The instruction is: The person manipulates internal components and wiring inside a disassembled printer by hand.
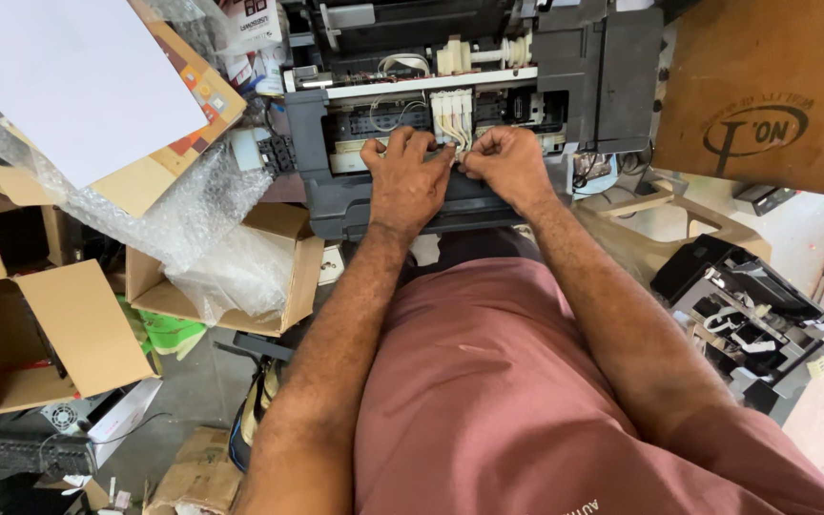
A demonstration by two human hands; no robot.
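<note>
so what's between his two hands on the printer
In the head view, a bundle of thin white tubes sits between left hand and right hand, fingertips pinching it.
</note>
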